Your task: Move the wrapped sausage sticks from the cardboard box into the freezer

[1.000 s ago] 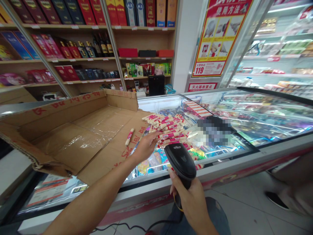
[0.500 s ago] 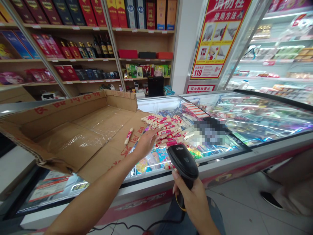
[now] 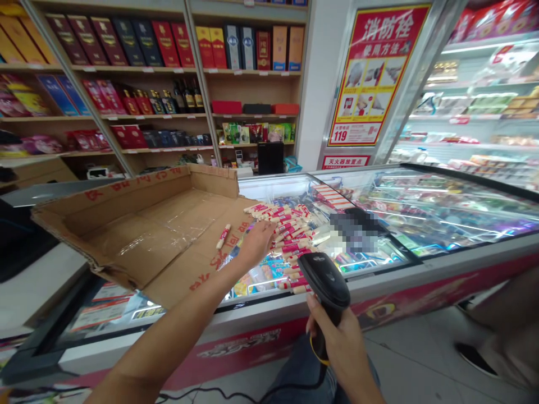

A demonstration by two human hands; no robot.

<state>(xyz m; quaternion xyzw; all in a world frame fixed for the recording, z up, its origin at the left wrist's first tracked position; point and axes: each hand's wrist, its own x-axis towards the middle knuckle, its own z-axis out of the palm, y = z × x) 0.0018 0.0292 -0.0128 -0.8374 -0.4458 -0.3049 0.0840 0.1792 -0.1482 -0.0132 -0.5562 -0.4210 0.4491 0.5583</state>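
Note:
My left hand (image 3: 256, 244) reaches onto a heap of sausages (image 3: 290, 231) in pale casings with red and white labels, lying on the freezer's glass top. Its fingers are stretched out against the sausages at the heap's left side, their tips partly hidden. In my right hand (image 3: 337, 331) is a black barcode scanner (image 3: 325, 280), gripped by its handle and held above the freezer's front edge. The scanner head covers part of the view near the front sausages. One single sausage (image 3: 223, 237) rests on the cardboard flap, left of my left hand.
An opened cardboard box (image 3: 168, 235) lies on the left of the chest freezer (image 3: 236, 320). A dark item (image 3: 364, 221), partly blurred out, lies on the glass. Shelves of boxed goods stand behind. The scanner's cable (image 3: 290, 387) hangs low. A person's shoe (image 3: 475, 359) shows at right.
The view has tilted up and shifted slightly. More sausages show toward the freezer's front edge, left of the scanner. My left hand stays at the heap, and the scanner remains in my right hand.

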